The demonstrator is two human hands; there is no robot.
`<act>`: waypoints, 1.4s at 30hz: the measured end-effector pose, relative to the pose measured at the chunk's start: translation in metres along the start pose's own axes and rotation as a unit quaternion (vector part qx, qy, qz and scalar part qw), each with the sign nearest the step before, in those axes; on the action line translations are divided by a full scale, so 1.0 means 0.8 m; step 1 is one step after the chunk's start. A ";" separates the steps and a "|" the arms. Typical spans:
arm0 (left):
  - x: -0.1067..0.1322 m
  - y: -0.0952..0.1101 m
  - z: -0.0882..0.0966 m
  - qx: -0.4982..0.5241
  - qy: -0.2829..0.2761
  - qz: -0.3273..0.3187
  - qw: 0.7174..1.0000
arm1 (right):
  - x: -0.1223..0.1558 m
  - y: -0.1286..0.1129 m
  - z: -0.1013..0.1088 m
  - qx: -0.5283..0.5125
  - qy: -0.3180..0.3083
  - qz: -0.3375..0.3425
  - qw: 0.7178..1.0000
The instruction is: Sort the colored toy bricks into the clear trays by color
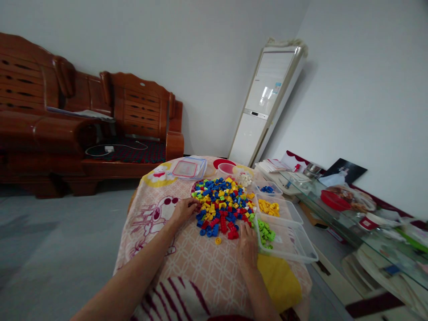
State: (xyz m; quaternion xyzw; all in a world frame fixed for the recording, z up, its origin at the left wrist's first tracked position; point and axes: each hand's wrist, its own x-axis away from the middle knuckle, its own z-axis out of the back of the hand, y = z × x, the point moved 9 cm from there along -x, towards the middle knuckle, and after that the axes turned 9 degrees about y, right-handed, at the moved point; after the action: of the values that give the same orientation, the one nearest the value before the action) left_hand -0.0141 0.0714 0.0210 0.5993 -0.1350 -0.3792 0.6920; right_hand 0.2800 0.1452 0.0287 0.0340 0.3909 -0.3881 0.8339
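Observation:
A heap of small red, blue, yellow and green plastic pieces (pixel 222 203) lies on a round table under a pink patterned cloth (pixel 200 263). My left hand (pixel 185 208) rests at the heap's left edge, fingers curled onto the pieces. My right hand (pixel 246 243) lies at the heap's near right edge, fingers bent down among red pieces; what they hold is hidden. Right of the heap stand clear tubs: one with green pieces (pixel 265 232), one with yellow pieces (pixel 269 207), one with blue pieces (pixel 267 189).
Stacked clear lids (pixel 187 169) and a red bowl and a pink bowl (pixel 224 168) sit at the table's far side. A wooden sofa (pixel 83 129) stands at left, a tall air conditioner (pixel 267 102) behind, and a cluttered glass shelf (pixel 351 209) at right.

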 end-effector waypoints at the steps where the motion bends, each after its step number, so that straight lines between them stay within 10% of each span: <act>1: -0.001 -0.002 -0.001 0.005 -0.002 0.001 1.000 | -0.001 -0.002 -0.001 -0.003 -0.005 0.007 1.000; 42: 0.003 0.012 0.003 -0.020 -0.001 -0.004 1.000 | -0.005 0.001 -0.001 -0.017 0.020 -0.005 1.000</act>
State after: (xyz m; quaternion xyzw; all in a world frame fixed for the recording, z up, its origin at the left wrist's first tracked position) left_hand -0.0103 0.0678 0.0298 0.5856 -0.1258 -0.3853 0.7020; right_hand 0.2782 0.1488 0.0307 0.0256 0.4145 -0.3844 0.8245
